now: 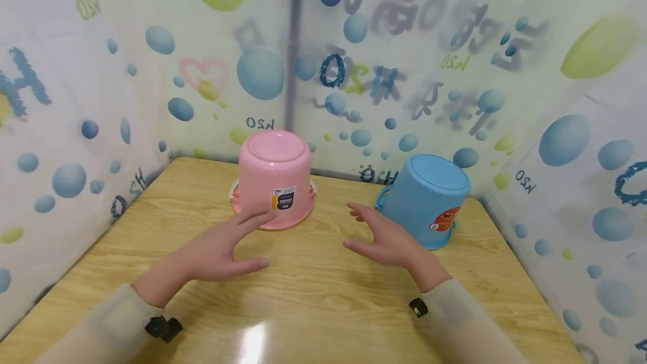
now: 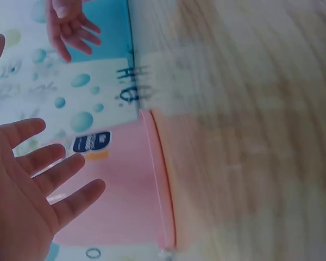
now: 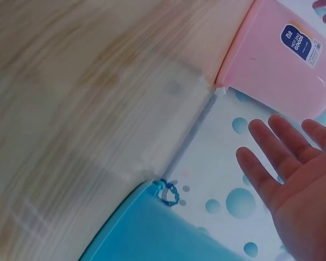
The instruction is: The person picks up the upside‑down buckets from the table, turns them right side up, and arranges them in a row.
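Upside down near the back of the table stands a pink bucket point(image 1: 275, 176), its dark label facing me. To its right a blue bucket point(image 1: 427, 198), also bottom up, carries a red-orange sticker on its side. My left hand point(image 1: 217, 251) hovers in front of the pink bucket with fingers extended, holding nothing. In the left wrist view the pink bucket point(image 2: 119, 190) lies just beyond those spread fingers. My right hand point(image 1: 386, 237) is held just left of the blue bucket, its fingers loosely bent around nothing. Part of the blue bucket point(image 3: 152, 228) shows in the right wrist view.
Both buckets stand on a wood-grain table point(image 1: 313, 302). A patterned curtain point(image 1: 323, 44) with blue and green spots encloses the table's back and sides. The pink bucket's white handle point(image 1: 234, 189) shows at its left, low by the rim.
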`<action>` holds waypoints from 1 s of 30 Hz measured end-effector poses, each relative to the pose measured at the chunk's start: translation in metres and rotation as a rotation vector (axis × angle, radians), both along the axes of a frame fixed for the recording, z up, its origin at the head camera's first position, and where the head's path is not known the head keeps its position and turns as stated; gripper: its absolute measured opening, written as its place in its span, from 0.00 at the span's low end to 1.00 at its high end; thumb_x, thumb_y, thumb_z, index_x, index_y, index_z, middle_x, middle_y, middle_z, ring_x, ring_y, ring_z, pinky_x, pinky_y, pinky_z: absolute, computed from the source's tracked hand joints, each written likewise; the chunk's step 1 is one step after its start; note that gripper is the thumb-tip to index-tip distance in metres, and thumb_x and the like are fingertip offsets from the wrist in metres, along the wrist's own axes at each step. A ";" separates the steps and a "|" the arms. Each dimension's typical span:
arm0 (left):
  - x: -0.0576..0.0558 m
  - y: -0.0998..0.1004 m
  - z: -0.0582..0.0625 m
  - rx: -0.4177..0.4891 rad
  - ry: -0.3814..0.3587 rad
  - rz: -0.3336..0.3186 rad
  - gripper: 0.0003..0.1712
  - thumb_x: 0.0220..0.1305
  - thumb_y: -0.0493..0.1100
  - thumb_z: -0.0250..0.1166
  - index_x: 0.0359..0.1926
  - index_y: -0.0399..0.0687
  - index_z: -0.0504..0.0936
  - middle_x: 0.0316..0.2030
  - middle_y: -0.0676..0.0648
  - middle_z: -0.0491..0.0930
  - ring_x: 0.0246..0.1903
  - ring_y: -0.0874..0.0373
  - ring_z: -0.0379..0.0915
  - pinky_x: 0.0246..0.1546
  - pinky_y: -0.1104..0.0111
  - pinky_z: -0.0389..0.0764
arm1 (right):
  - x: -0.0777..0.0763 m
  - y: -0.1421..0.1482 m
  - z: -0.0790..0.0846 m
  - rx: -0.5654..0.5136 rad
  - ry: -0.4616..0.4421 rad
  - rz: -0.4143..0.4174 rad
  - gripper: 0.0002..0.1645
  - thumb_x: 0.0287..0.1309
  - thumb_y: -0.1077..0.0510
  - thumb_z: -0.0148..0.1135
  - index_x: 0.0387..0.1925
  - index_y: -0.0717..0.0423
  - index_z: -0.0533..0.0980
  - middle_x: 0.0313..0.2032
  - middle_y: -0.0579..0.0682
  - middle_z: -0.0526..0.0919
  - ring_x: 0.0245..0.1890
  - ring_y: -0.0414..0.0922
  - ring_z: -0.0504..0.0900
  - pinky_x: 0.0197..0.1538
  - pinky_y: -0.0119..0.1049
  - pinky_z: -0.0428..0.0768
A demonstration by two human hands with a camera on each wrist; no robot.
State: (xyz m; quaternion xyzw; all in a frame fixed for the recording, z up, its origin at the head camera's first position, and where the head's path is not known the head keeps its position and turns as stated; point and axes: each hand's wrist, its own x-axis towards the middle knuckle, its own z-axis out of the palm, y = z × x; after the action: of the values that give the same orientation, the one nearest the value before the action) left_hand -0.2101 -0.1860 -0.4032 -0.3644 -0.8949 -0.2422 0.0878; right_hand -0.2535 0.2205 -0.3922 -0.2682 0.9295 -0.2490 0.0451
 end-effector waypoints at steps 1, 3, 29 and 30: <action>-0.001 -0.004 -0.001 0.004 -0.003 0.009 0.48 0.73 0.63 0.72 0.85 0.56 0.65 0.83 0.43 0.65 0.76 0.42 0.72 0.67 0.41 0.82 | -0.002 -0.003 0.000 -0.003 -0.010 0.000 0.55 0.72 0.29 0.66 0.89 0.41 0.55 0.81 0.49 0.71 0.79 0.54 0.73 0.75 0.65 0.75; -0.002 -0.013 -0.003 0.018 -0.013 0.024 0.46 0.75 0.61 0.72 0.85 0.57 0.64 0.84 0.43 0.64 0.78 0.42 0.69 0.69 0.40 0.80 | -0.007 -0.009 -0.001 -0.008 -0.024 0.004 0.55 0.73 0.29 0.67 0.89 0.41 0.54 0.81 0.49 0.70 0.79 0.54 0.73 0.75 0.64 0.75; -0.047 -0.079 -0.014 0.177 -0.361 0.273 0.49 0.79 0.59 0.68 0.86 0.40 0.57 0.82 0.29 0.59 0.76 0.26 0.65 0.66 0.34 0.80 | -0.069 -0.078 -0.019 -0.023 -0.164 -0.099 0.62 0.68 0.30 0.71 0.90 0.42 0.51 0.87 0.52 0.58 0.84 0.58 0.65 0.83 0.62 0.67; -0.050 -0.080 -0.014 0.178 -0.371 0.279 0.52 0.78 0.59 0.69 0.87 0.39 0.55 0.82 0.28 0.58 0.77 0.26 0.64 0.66 0.34 0.80 | -0.072 -0.079 -0.020 -0.019 -0.167 -0.104 0.63 0.67 0.30 0.72 0.90 0.43 0.50 0.88 0.52 0.56 0.85 0.58 0.62 0.84 0.61 0.65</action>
State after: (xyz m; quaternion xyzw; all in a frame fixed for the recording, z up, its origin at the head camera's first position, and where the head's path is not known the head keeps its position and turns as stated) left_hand -0.2603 -0.2657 -0.4168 -0.1775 -0.9124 -0.3685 -0.0135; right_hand -0.3259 0.1417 -0.4123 -0.1984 0.9328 -0.2813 0.1070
